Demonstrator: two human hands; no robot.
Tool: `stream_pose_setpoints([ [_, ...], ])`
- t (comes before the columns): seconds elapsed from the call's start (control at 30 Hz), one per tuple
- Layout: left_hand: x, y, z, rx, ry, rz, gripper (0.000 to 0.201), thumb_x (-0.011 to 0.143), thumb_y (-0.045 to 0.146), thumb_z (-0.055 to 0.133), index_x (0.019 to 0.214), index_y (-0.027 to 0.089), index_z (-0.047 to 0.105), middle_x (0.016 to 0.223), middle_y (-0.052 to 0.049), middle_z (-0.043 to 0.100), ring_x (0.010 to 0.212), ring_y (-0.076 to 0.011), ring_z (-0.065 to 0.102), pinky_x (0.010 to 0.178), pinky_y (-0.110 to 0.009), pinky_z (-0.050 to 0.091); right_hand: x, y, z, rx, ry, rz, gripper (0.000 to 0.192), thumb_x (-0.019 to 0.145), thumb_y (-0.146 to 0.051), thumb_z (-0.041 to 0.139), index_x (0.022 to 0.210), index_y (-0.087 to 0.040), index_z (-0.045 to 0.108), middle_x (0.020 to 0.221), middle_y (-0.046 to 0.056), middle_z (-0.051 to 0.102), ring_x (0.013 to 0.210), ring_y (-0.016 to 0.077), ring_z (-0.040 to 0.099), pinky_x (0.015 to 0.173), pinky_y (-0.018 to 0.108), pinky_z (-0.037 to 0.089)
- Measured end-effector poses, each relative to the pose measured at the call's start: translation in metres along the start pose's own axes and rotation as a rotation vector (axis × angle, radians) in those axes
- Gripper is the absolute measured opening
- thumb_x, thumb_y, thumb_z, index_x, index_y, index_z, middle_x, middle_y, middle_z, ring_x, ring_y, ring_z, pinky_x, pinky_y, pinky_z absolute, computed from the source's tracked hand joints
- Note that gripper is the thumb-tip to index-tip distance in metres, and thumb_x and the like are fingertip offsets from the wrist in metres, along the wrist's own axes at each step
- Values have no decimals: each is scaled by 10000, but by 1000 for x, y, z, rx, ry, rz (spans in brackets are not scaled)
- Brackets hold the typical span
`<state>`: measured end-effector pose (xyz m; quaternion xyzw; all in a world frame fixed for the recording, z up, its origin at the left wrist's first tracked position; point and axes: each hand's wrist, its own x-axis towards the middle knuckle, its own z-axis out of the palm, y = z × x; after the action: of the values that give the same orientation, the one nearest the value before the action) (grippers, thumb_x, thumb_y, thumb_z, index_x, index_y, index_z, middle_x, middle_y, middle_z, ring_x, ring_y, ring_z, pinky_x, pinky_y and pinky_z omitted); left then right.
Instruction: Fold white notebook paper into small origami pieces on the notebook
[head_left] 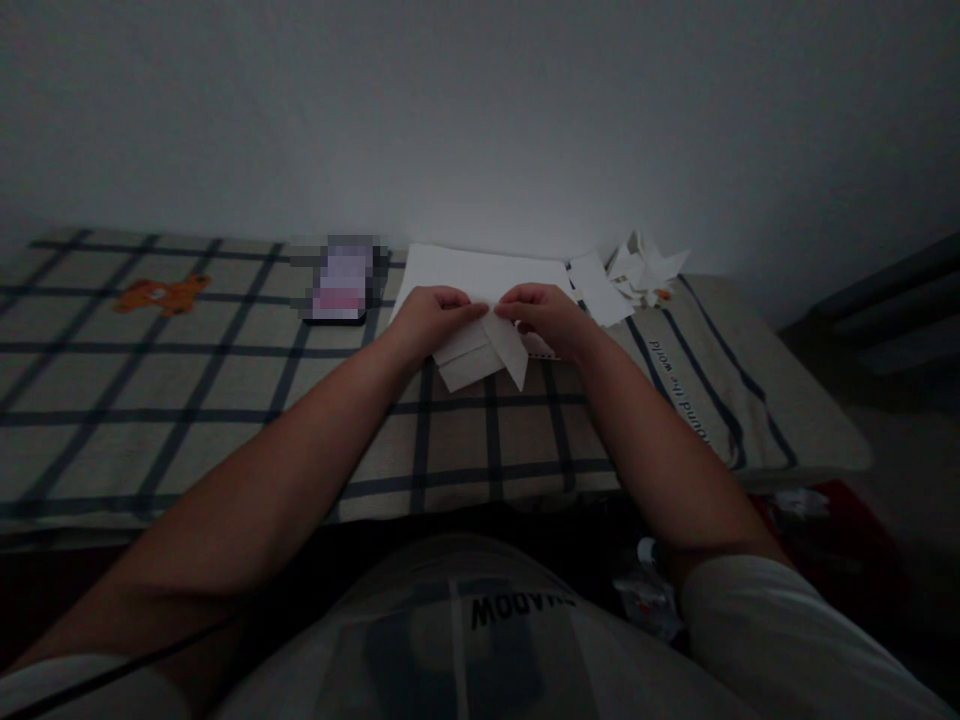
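Both hands meet at a folded piece of white paper point(480, 355), which has several layers and a pointed flap on its right side. My left hand point(435, 315) pinches its upper edge between thumb and forefinger. Close beside it, my right hand point(546, 315) pinches the same edge near the top of the flap. Behind the hands lies a flat stack of white sheets point(484, 268), partly covered by the hands and the folded paper.
A phone point(341, 285) with a blurred screen lies left of the sheets. Farther left is an orange bear-shaped item point(161, 295). Crumpled or folded white papers point(645, 268) sit at the right. A checked cloth point(247, 400) covers the surface, against a pale wall point(480, 120).
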<state>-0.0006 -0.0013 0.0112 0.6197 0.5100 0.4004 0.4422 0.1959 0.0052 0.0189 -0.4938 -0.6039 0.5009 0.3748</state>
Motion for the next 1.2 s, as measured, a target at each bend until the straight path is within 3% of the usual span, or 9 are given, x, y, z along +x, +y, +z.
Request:
stream_pose_setpoints([
  [0.2,2,-2,-2,-157,22,65,225,698,372,787,742,156,739,640,17,607,596,-99,470,580,-237,351,0,0,0,-23,-2,-81,144,783,-210,724,690,-198,615,647,-35,578,612,102,465,595,266,357],
  [0.47,2,2,-3,-168,72,59,175,737,335,700,685,169,720,656,2,637,609,-109,497,595,-242,383,2,4,-3,-41,-21,-123,165,762,-269,734,694,-206,597,644,-37,568,611,105,458,581,267,346],
  [0.63,2,7,-7,23,-12,10,187,703,341,797,752,164,760,633,4,629,599,-116,509,559,-245,352,-1,1,1,-50,-27,-117,149,751,-245,729,680,-205,605,635,-40,562,618,105,452,599,266,358],
  [0.9,5,-2,-7,-14,-108,-12,246,675,376,833,810,177,779,709,-8,685,622,-116,542,547,-234,370,-1,4,2,-58,-27,-119,169,820,-303,726,721,-189,649,651,-32,571,628,109,448,583,264,335],
  [1.2,1,4,-6,-52,50,-2,233,656,368,790,759,178,702,658,4,613,593,-119,491,536,-240,342,2,5,-2,-82,-11,-23,150,803,-322,777,763,-185,729,680,-14,641,630,117,478,582,273,354],
])
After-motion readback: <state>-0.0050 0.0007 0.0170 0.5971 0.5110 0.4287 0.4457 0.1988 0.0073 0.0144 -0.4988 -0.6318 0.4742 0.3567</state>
